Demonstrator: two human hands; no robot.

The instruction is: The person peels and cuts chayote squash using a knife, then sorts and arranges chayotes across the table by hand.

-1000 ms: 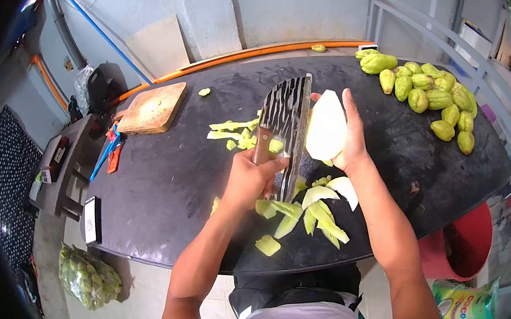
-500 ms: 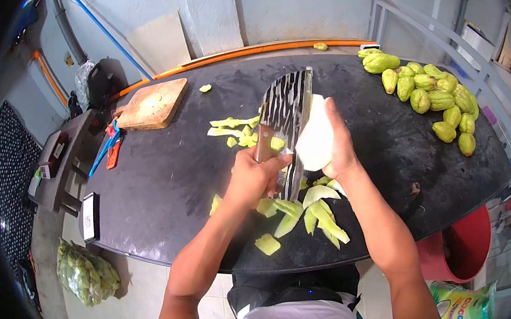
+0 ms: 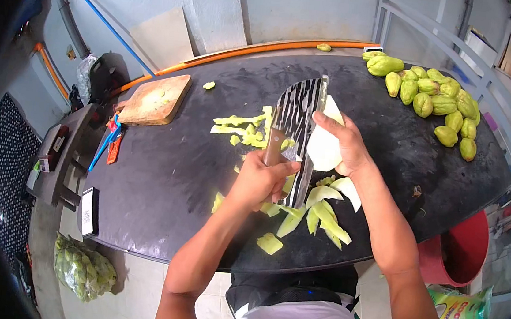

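Note:
My left hand [image 3: 259, 181] is closed around the brown wooden handle [image 3: 274, 146] of a broad knife [image 3: 300, 108]. The blade stands upright and carries dark and pale stripes. Against its right side is a peeled, whitish chayote [image 3: 324, 144], gripped by my right hand [image 3: 349, 145] with the thumb laid over its near face. Beneath both hands, pale green cut slices [image 3: 329, 222] are scattered on the dark table. Green peel strips [image 3: 241, 121] lie to the left of the blade.
Several whole chayotes [image 3: 442, 104] are piled at the back right. A wooden chopping board [image 3: 155, 100] sits at the left, with blue-handled and red tools [image 3: 109, 142] beside it. A phone [image 3: 88, 212] rests on the left edge. A red bin [image 3: 459, 253] stands below the right edge.
Both hands, the knife and the chayote have shifted slightly right and down. My right thumb has moved across the chayote towards the blade. A pale slice below my right hand is more exposed.

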